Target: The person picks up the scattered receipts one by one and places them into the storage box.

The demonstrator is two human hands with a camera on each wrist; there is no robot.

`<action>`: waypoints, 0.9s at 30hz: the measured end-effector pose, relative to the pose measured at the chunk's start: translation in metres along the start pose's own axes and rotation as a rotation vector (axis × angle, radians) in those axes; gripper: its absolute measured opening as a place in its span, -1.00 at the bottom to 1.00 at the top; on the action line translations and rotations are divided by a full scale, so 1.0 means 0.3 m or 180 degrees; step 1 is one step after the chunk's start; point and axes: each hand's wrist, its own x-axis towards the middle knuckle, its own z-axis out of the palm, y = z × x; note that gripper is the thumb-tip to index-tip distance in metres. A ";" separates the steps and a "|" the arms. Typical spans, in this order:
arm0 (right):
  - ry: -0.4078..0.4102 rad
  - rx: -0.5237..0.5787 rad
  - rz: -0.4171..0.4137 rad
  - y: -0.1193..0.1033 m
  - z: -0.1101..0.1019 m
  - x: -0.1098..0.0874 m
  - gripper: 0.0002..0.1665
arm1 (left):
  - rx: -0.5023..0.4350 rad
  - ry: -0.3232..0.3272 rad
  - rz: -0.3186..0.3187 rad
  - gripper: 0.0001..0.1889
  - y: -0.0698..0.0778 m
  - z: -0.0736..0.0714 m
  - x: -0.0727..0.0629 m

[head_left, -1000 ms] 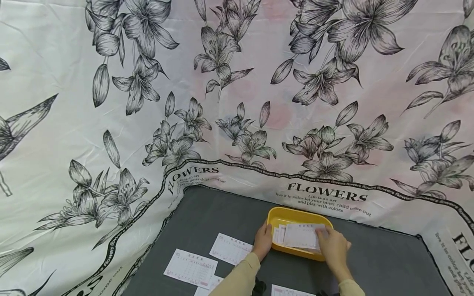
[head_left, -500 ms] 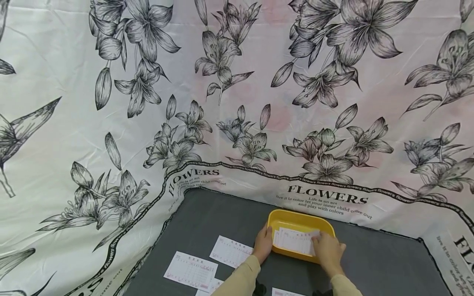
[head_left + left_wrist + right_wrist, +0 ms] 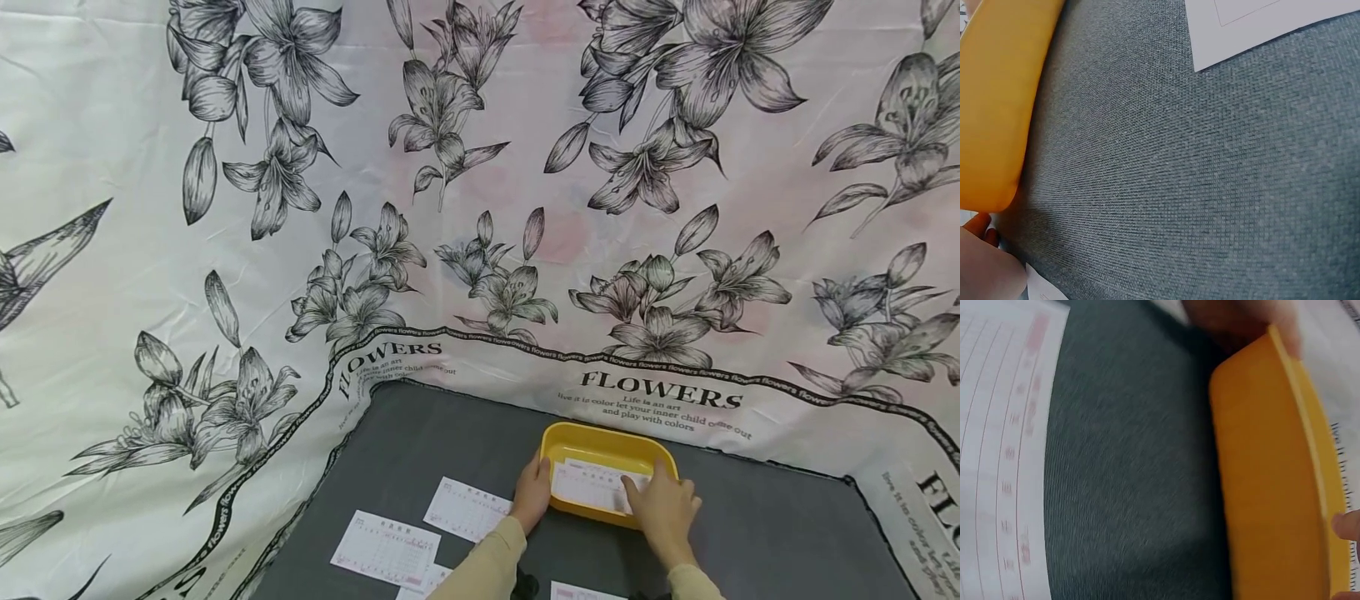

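Note:
A yellow plastic tray (image 3: 592, 510) stands near the back of the grey table. My left hand (image 3: 531, 496) grips its left end; in the left wrist view this hand (image 3: 988, 265) shows at the tray's lower corner. Over the tray's right end lies my right hand (image 3: 663, 504), thumb and index finger spread apart, the thumb above the printed paper slips (image 3: 588, 483) lying inside. In the right wrist view its thumb (image 3: 1347, 525) reaches past the tray's near wall (image 3: 1266, 469). The undersides of the right fingers are hidden.
Several more printed slips lie on the grey table (image 3: 442, 425): one slip (image 3: 386, 548) at the left, another slip (image 3: 468, 507) by the left sleeve, and a slip (image 3: 581, 592) at the front edge. A white flower-printed cloth (image 3: 495, 167) hangs around the back and sides.
The slips pinched by my right hand have come down into the tray and been let go. Right thumb and index finger have spread; my left hand has stayed on the tray.

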 end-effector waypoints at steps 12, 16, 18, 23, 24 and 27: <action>0.0164 0.0389 0.0286 -0.060 -0.104 -0.145 -0.08 | -0.0020 -0.0001 -0.0032 -0.41 -0.015 -0.014 -0.017; 0.0128 0.0478 0.0500 -0.049 -0.126 -0.190 -0.09 | -0.0012 0.0024 -0.0020 -0.42 -0.012 -0.012 -0.019; 0.0074 0.0478 0.0653 -0.033 -0.129 -0.213 -0.09 | 0.0001 0.0026 -0.0033 -0.41 -0.011 -0.012 -0.019; -0.0007 0.0390 0.0989 0.015 -0.112 -0.277 -0.11 | 0.0005 0.0017 -0.0042 -0.41 -0.014 -0.013 -0.017; 0.0000 0.0362 0.1028 0.025 -0.104 -0.290 -0.10 | 0.0007 0.0019 -0.0045 -0.41 -0.015 -0.013 -0.017; 0.0040 0.0323 0.1157 0.049 -0.078 -0.323 -0.10 | 0.0025 0.0025 -0.0044 -0.41 -0.019 -0.012 -0.013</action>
